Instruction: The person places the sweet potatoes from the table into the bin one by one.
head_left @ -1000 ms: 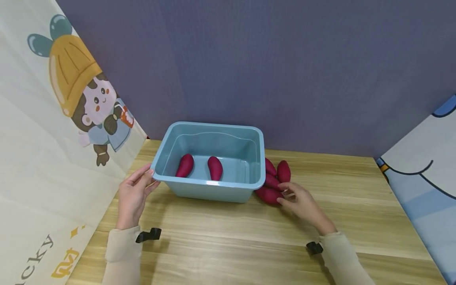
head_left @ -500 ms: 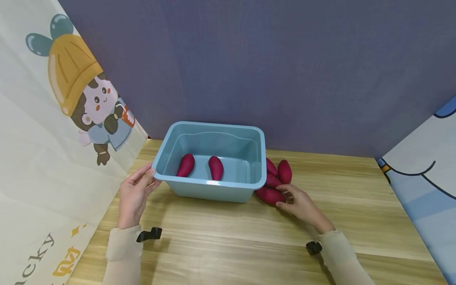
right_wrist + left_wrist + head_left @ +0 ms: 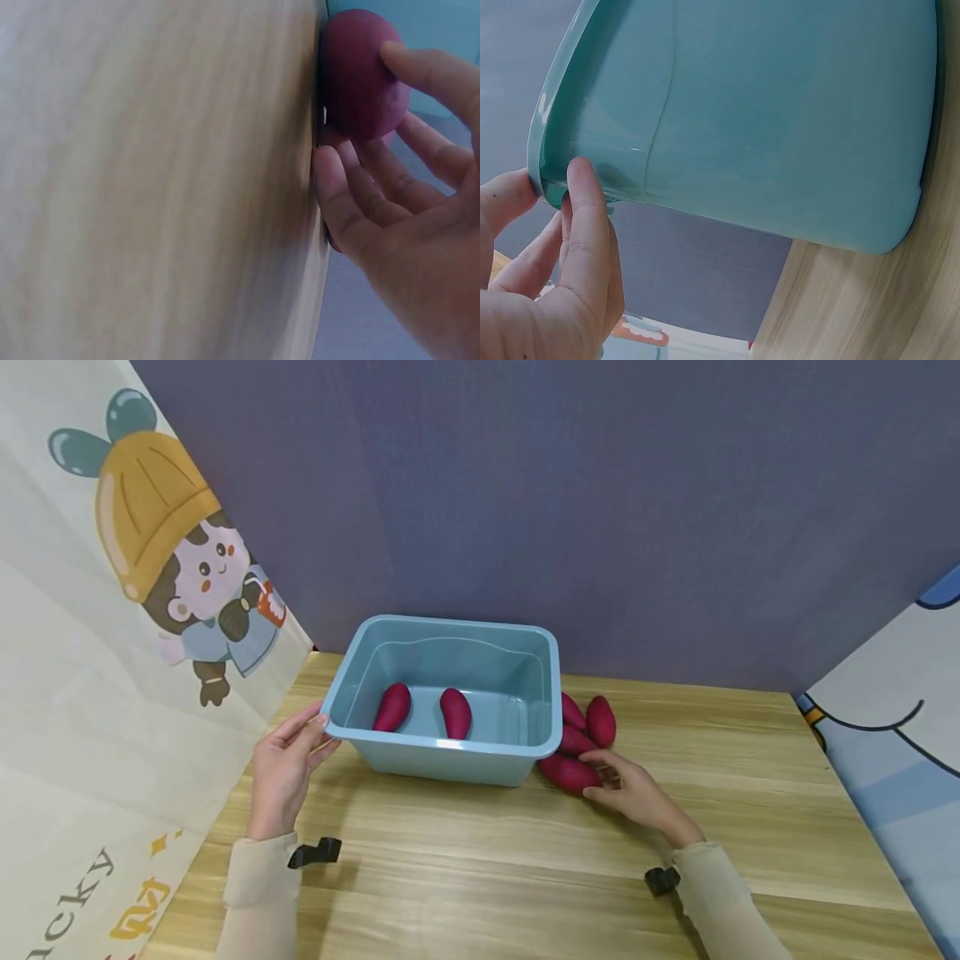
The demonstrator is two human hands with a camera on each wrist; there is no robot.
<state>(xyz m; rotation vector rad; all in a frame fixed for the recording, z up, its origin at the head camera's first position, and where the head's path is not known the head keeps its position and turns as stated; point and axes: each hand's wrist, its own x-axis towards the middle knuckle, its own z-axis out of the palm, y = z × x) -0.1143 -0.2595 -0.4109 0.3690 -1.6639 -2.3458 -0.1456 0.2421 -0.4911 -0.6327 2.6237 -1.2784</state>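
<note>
Reaches in from the right edge with the right hand [image 3: 420, 240]. Touches with the thumb [image 3: 409, 64] a dark red, rounded sweet potato [image 3: 358, 71], and keeps the other fingers bent around its lower end, close by the wooden table [image 3: 150, 180]. Shows behind, at top right, blue tub [image 3: 446, 22]; at bottom right, greyish-purple cloth [image 3: 360, 322].

You've got a wood-grain tabletop [image 3: 465, 902] in front, grain running side to side. Straight behind it: plain grey-blue wall [image 3: 562, 510], fabric-looking. Your left: white sheet [image 3: 52, 677] printed with a cartoon figure [image 3: 213, 568] in a yellow hat [image 3: 150, 510], grey lettering [image 3: 78, 893] lower down. Your right: white and light-blue sheet [image 3: 922, 835] with thick dark outlines. Light's soft, faint glare on the tabletop near you.
</note>
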